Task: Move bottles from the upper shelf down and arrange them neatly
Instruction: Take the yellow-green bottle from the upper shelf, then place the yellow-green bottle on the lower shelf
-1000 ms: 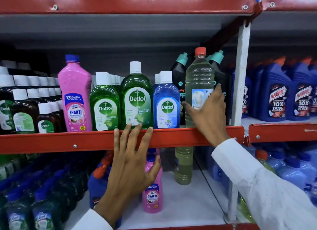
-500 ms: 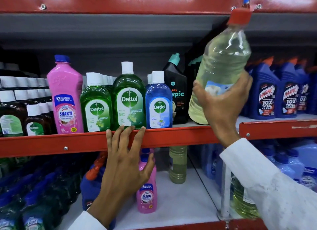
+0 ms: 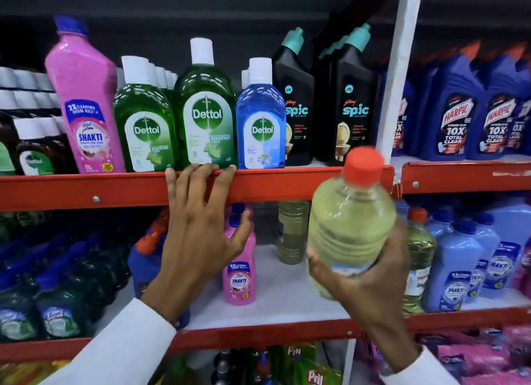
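My right hand grips a clear bottle of pale yellow liquid with a red cap, held upright in front of the lower shelf. My left hand rests with its fingers over the red front edge of the upper shelf, holding no bottle. On the upper shelf stand a tall pink Shakti bottle, green Dettol bottles, a blue Dettol bottle and black Spic bottles. On the lower shelf stand a small pink Shakti bottle and another yellow bottle.
A white upright post divides the bays. Blue Harpic bottles fill the upper right bay. Light blue Shakti bottles stand lower right, dark green and blue bottles lower left. Bare white shelf shows between the small pink bottle and my right hand.
My right hand has lifted the yellow bottle off the upper shelf and brought it down to lower-shelf height. My left hand stays on the shelf edge. The view has tilted downward.
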